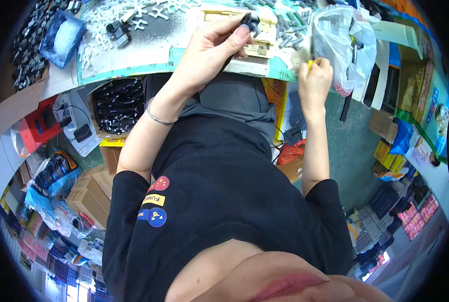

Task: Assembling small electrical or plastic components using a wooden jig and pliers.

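My left hand (209, 58) is closed with a small shiny black part (251, 22) pinched between thumb and fingers, above the table. Just under it lies a cream-coloured block-like fixture (262, 50) at the table's near edge. To the right, my right hand (315, 83) is a fist around a thin tool with a yellow handle (311, 64); its far end points away from me and its kind is not clear. Grey metal-looking pieces (290, 38) lie in a heap between the two hands.
White cross-shaped pieces (139, 22) and a black clump of parts (117, 34) lie on the table. Left stands a blue bin (48, 43) beside piled black parts (25, 50). A clear plastic bag (358, 70) hangs at right. Below the edge, a carton (97, 121) holds black pieces.
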The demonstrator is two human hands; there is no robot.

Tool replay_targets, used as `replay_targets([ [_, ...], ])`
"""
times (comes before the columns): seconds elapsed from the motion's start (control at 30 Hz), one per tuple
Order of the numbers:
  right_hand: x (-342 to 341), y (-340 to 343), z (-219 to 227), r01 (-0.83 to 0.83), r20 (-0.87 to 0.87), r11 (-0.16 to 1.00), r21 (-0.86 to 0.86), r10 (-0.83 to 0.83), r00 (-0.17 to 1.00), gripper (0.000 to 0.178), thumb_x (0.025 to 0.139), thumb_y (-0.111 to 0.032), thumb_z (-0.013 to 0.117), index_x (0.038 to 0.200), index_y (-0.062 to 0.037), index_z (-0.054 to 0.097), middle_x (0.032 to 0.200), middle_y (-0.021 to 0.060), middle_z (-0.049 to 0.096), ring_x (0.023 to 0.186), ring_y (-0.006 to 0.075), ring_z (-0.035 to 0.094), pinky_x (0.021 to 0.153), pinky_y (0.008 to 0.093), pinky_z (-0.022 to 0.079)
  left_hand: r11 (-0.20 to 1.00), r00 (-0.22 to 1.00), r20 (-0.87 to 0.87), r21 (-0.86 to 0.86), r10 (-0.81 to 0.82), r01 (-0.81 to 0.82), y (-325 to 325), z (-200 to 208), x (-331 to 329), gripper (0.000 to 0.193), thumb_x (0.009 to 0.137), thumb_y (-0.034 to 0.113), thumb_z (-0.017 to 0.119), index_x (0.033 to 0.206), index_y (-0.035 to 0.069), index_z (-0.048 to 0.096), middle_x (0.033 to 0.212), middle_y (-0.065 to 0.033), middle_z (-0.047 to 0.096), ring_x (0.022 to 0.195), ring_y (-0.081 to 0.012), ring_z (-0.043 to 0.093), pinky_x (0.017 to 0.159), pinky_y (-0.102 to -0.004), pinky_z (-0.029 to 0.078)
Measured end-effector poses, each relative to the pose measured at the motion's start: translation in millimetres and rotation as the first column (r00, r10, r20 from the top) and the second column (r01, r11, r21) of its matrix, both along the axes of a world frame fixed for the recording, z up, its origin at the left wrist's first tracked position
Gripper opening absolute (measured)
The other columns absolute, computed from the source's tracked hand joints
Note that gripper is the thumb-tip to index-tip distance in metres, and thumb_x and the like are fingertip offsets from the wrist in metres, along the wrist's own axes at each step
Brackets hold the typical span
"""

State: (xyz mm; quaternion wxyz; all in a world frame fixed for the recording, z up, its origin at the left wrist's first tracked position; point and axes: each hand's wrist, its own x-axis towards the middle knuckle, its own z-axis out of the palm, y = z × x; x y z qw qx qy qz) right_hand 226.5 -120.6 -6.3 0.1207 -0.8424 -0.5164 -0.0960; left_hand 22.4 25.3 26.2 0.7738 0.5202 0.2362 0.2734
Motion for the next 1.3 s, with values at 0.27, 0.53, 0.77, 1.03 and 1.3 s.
replay_targets([
  [0.27, -66, 17, 69, -0.201, -0.793, 0.956, 0.214, 0.290, 0.536, 0.024, 0.079, -0.013, 0.057, 0.066, 0.0066, 0.053, 0.095, 0.0172, 0.055, 0.079, 0.0289, 0.053, 0.071, 0.0336, 0.042, 0.634, 0.927, -0.026, 0.738, 0.373, -0.234, -5, 0, -11, 0.023, 0.082, 0.010, 0.064, 0.102, -0.001, 0.062, 0.092, -0.0130, 0.065, 0.083, -0.0214, 0.063, 0.072, -0.0274, 0.048],
  [0.53, -85, 34, 84, -0.333, -0.813, 0.943, -0.006, 0.189, 0.551, 0.020, 0.080, -0.014, 0.058, 0.073, 0.0049, 0.056, 0.089, 0.0168, 0.052, 0.083, 0.0319, 0.051, 0.075, 0.0354, 0.041, 0.276, 0.890, 0.024, 0.947, 0.456, -0.167, -6, 0, -14, 0.024, 0.077, 0.001, 0.064, 0.101, -0.001, 0.062, 0.089, -0.0149, 0.065, 0.078, -0.0276, 0.063, 0.069, -0.0309, 0.049],
  [0.77, -59, 16, 49, -0.565, -0.514, 0.773, 0.288, 0.622, 0.590, 0.017, 0.077, -0.010, 0.062, 0.069, 0.0036, 0.055, 0.098, 0.0185, 0.055, 0.091, 0.0321, 0.052, 0.081, 0.0361, 0.041, 0.969, 0.982, -0.072, 0.160, -0.177, 0.187, -13, 12, -35, 0.024, 0.088, 0.012, 0.058, 0.109, -0.001, 0.059, 0.091, -0.0079, 0.064, 0.076, -0.0094, 0.057, 0.069, -0.0220, 0.046],
  [1.03, 5, 9, 25, 0.032, -0.256, 0.965, -0.260, -0.101, 0.961, 0.037, 0.082, -0.028, 0.057, 0.085, 0.0087, 0.059, 0.093, 0.0247, 0.052, 0.087, 0.0393, 0.053, 0.077, 0.0442, 0.042, 0.894, 0.988, 0.086, -0.441, 0.125, -0.075, 13, -4, -26, 0.032, 0.099, 0.026, 0.035, 0.111, -0.001, 0.046, 0.107, -0.0165, 0.060, 0.073, -0.0165, 0.060, 0.068, -0.0284, 0.052],
  [1.3, -43, 19, 53, -0.239, -0.354, 0.971, -0.007, 0.221, 0.909, 0.032, 0.078, -0.023, 0.066, 0.100, -0.0008, 0.059, 0.093, 0.0173, 0.060, 0.085, 0.0327, 0.058, 0.075, 0.0404, 0.046, 0.632, 0.866, -0.017, -0.676, 0.500, -0.378, 7, -10, 0, 0.030, 0.096, 0.030, 0.042, 0.080, 0.006, 0.049, 0.065, -0.0052, 0.050, 0.055, -0.0170, 0.051, 0.053, -0.0296, 0.044],
])
